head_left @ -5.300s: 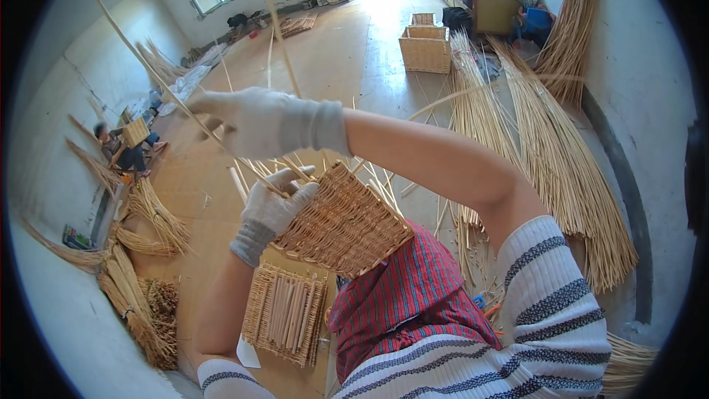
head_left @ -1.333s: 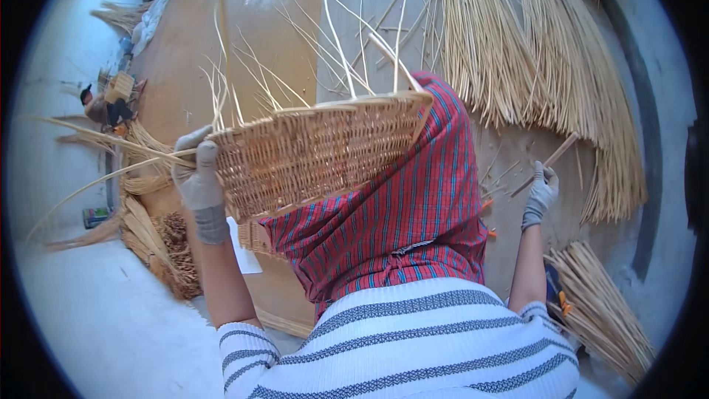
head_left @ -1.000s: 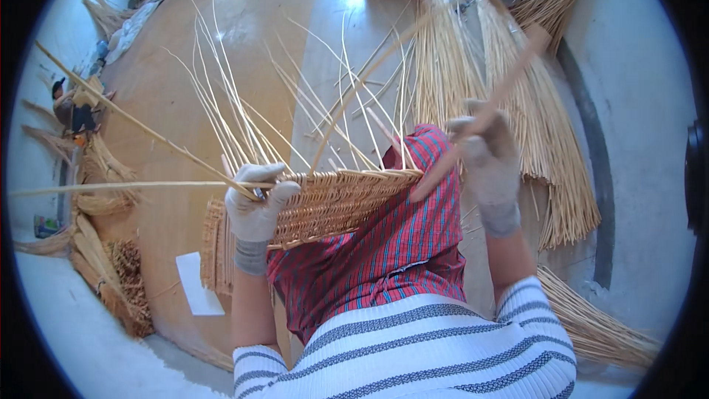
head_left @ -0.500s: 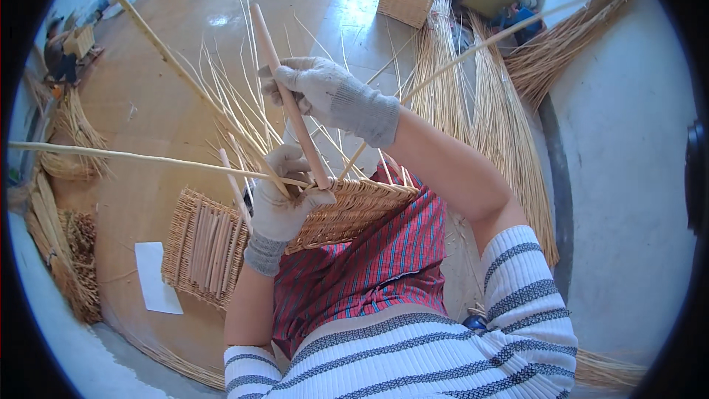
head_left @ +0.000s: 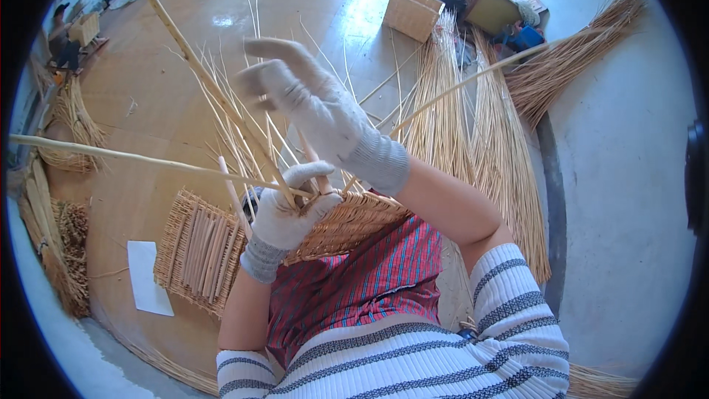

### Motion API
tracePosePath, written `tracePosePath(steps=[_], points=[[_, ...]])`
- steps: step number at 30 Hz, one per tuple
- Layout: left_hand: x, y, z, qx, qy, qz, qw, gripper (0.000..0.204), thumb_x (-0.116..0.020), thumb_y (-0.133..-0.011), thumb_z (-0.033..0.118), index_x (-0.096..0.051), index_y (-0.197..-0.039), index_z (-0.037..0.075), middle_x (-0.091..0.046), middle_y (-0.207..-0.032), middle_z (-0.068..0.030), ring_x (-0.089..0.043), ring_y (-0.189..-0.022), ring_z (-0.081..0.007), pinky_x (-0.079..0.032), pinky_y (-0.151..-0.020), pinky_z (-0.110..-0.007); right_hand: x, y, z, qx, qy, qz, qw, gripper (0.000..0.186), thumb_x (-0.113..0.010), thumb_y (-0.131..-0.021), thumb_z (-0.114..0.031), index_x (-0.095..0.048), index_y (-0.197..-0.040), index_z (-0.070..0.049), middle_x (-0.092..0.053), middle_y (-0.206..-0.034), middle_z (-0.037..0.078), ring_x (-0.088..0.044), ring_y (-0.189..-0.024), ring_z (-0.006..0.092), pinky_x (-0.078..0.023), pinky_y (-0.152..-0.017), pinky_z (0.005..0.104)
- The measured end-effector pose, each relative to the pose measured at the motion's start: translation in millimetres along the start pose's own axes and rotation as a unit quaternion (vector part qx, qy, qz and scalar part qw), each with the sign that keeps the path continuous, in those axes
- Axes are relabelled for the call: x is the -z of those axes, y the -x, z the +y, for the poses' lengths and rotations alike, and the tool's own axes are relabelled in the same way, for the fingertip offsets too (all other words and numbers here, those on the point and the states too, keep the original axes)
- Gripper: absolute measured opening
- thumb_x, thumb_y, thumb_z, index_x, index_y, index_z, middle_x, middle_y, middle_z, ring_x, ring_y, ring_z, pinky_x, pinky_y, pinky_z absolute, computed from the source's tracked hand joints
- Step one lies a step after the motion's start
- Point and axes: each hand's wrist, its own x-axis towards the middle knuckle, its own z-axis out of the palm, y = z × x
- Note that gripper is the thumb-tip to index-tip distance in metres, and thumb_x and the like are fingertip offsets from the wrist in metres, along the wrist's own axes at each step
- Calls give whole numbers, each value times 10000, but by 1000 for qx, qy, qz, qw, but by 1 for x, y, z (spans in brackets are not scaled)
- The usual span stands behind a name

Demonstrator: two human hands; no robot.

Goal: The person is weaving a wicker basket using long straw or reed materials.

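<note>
A partly woven wicker basket (head_left: 347, 229) rests against the red plaid cloth (head_left: 362, 281) over my lap, with thin stakes rising from it. My left hand (head_left: 284, 214), in a pale work glove, is closed round its rim at the corner, where long rods (head_left: 207, 85) cross. Its index finger and thumb lie by the foot of a smooth wooden stick (head_left: 323, 183). My right hand (head_left: 317, 107), gloved too, is raised in front of that stick, fingers spread and blurred, holding nothing. Most of the stick is hidden behind it.
A woven panel (head_left: 173, 251) carries several wooden sticks (head_left: 201, 255) beside a white sheet (head_left: 148, 281) on the floor. Bundles of wicker rods (head_left: 509, 155) lie to the right, more (head_left: 74, 118) to the left. Boxy baskets (head_left: 411, 13) stand at the back. Another person (head_left: 65, 41) sits far left.
My right hand has let go of the wooden stick and its fingers have opened out. The stick sits lower at the rim. My left index finger has moved up to the stick.
</note>
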Motion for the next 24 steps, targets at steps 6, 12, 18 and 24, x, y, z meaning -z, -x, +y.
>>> tracePosePath(steps=[6, 12, 18, 24], points=[[2, -2, -5, 21, 0, -10, 1000, 384, -780, -842, 62, -631, -1194, 31, -589, -771, 39, -546, -710, -39, -482, -676, -190, -2, 1, -28, -6, 14, 35, 999, 379, -582, -995, -380, -590, -1162, -40, -640, -822, 21, -578, -714, 92, -496, -630, 252], [-2, -5, -7, -28, -101, 12, 994, 429, -798, -822, 66, -629, -1216, 36, -582, -790, 29, -524, -719, -30, -456, -623, -192, 54, 48, -6, -119, -271, 183, 938, 337, -507, -1032, -385, -575, -1019, -56, -345, -580, -82, -315, -406, 20, -301, -339, 208], [5, -12, -6, -137, -221, 31, 965, 459, -835, -787, 118, -649, -1200, 40, -564, -1177, -88, -586, -757, -70, -501, -662, -208, 57, 46, 15, -93, -244, 152, 953, 378, -452, -1045, -411, -578, -1027, -54, -304, -568, -93, -276, -408, 9, -251, -338, 193], [16, -29, -6, -126, -125, -51, 983, 339, -805, -811, 130, -661, -1105, 43, -525, -1294, -129, -630, -904, -138, -528, -763, -264, 63, 41, 13, -108, -307, 134, 936, 380, -470, -1040, -413, -579, -998, -51, -317, -563, -93, -276, -404, 13, -243, -338, 205]])
